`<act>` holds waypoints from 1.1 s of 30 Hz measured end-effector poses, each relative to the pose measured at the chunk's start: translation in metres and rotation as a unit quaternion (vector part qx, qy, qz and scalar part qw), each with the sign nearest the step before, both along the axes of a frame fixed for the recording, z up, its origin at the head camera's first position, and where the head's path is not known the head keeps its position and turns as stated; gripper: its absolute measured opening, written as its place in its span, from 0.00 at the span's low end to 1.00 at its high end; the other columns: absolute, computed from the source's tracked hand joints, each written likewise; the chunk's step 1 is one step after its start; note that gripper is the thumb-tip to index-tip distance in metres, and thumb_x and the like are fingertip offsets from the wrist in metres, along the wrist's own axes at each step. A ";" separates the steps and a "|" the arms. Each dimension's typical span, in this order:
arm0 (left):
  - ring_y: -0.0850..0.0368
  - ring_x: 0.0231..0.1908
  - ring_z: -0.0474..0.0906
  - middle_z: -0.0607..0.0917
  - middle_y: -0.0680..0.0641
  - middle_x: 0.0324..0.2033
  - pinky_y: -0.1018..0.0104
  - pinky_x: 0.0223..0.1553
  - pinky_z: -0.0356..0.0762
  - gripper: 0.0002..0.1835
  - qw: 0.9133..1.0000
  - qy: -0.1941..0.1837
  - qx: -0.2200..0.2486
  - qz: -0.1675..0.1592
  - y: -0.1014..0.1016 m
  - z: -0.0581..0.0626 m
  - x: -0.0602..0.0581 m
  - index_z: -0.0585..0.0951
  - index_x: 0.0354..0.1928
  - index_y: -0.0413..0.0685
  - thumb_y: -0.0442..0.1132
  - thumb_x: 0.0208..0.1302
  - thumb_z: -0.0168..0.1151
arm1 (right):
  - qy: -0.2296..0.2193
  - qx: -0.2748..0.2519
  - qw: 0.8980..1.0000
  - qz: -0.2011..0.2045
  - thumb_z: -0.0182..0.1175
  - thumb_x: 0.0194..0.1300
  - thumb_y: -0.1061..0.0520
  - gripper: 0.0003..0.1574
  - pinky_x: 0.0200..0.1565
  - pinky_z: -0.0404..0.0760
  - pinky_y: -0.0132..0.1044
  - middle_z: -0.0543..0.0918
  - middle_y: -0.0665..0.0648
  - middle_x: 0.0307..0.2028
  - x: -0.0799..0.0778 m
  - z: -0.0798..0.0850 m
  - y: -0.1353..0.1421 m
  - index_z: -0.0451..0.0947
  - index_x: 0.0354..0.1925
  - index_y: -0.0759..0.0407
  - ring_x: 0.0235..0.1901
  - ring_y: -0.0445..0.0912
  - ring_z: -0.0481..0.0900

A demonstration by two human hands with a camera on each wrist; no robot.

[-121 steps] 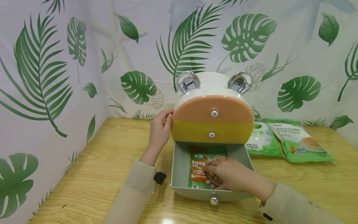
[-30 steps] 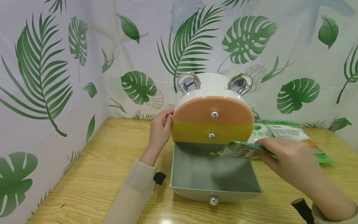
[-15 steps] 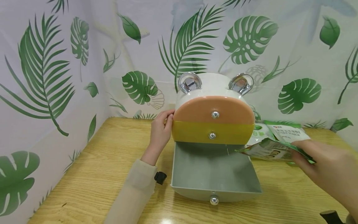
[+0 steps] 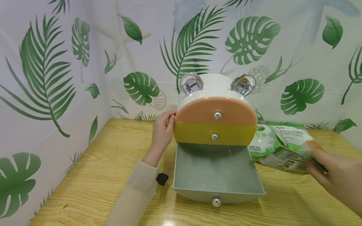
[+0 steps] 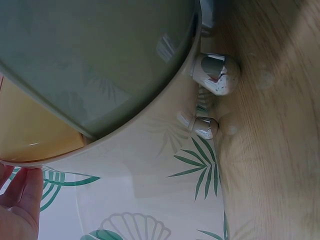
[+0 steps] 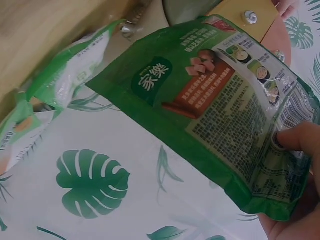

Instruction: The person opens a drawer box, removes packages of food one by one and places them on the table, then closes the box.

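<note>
A small drawer box [image 4: 216, 110] with a white top and shiny round ears stands mid-table in the head view. Its grey-green bottom drawer [image 4: 212, 171] is pulled out, with bare floor. The orange and yellow drawers above are closed. My left hand [image 4: 163, 130] rests its fingertips against the box's left side; the left wrist view shows these fingers [image 5: 31, 192] at the edge. To the right of the drawer, my right hand [image 4: 337, 175] pinches a green soup mix packet [image 4: 284, 160] by one end. Its printed back [image 6: 215, 100] faces the right wrist camera.
Two bags lie behind the packet at the right: a white-green bag [image 4: 261, 138] beside the box and a corn starch bag [image 4: 294, 133]. A small black object [image 4: 162, 179] is near the left sleeve. A leaf-patterned cloth [image 4: 135, 56] hangs behind the wooden table.
The soup mix packet lay in the bottom drawer; my right hand has lifted it out, carried it right, and lowered it beside the bags. The left hand stays put.
</note>
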State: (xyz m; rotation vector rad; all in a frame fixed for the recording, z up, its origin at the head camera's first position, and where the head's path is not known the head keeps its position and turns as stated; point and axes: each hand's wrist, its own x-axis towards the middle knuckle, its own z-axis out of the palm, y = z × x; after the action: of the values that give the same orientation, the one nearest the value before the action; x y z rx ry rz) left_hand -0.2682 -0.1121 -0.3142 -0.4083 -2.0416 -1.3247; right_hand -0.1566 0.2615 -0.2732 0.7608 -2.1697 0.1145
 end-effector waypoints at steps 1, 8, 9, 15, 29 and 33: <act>0.51 0.42 0.75 0.80 0.40 0.40 0.65 0.38 0.77 0.11 1.000 -0.001 0.001 0.000 0.000 0.000 0.000 0.78 0.43 0.33 0.30 0.63 0.49 | -0.004 -0.003 1.000 -0.002 0.29 0.64 0.33 0.40 0.10 0.54 0.29 0.70 0.49 0.11 0.000 -0.002 0.001 0.71 0.22 0.61 0.09 0.33 0.58; 0.51 0.42 0.75 0.80 0.40 0.40 0.64 0.37 0.77 0.11 1.000 -0.003 0.002 -0.001 0.000 0.000 0.000 0.78 0.44 0.33 0.30 0.63 0.49 | -0.034 -0.021 0.999 -0.016 0.27 0.62 0.33 0.41 0.11 0.51 0.26 0.73 0.55 0.12 0.003 -0.008 0.008 0.71 0.25 0.63 0.09 0.29 0.57; 0.51 0.42 0.75 0.80 0.40 0.40 0.64 0.37 0.77 0.11 1.000 -0.004 0.002 -0.001 0.000 0.000 0.000 0.78 0.44 0.33 0.30 0.63 0.49 | -0.037 -0.026 0.999 -0.017 0.28 0.63 0.33 0.41 0.11 0.52 0.26 0.74 0.56 0.12 0.003 -0.009 0.009 0.72 0.25 0.64 0.09 0.31 0.59; 0.51 0.42 0.75 0.80 0.40 0.41 0.65 0.37 0.77 0.11 1.000 -0.004 0.003 -0.003 0.001 0.000 0.000 0.77 0.44 0.33 0.30 0.64 0.49 | -0.051 -0.031 0.998 -0.032 0.28 0.64 0.35 0.42 0.11 0.52 0.24 0.70 0.50 0.10 0.004 -0.013 0.017 0.71 0.22 0.66 0.08 0.30 0.56; 0.51 0.41 0.75 0.79 0.40 0.41 0.64 0.36 0.77 0.11 1.000 -0.014 0.009 -0.005 0.001 0.000 0.000 0.77 0.44 0.33 0.31 0.63 0.49 | -0.131 0.045 0.987 -0.088 0.34 0.67 0.39 0.32 0.12 0.55 0.29 0.64 0.42 0.10 0.003 -0.045 0.030 0.73 0.25 0.59 0.09 0.31 0.54; 0.51 0.42 0.75 0.79 0.40 0.41 0.64 0.37 0.77 0.11 1.000 -0.015 0.007 -0.003 0.001 0.001 0.001 0.77 0.45 0.34 0.31 0.64 0.49 | -0.163 0.065 0.981 -0.086 0.48 0.63 0.41 0.22 0.13 0.58 0.29 0.71 0.42 0.14 0.003 -0.052 0.033 0.75 0.26 0.55 0.11 0.30 0.58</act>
State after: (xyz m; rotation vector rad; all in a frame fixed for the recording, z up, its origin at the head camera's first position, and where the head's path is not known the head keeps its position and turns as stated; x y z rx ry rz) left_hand -0.2674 -0.1115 -0.3136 -0.3905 -2.0562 -1.3570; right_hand -0.1540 0.2945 -0.3250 0.6589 -2.5659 0.0092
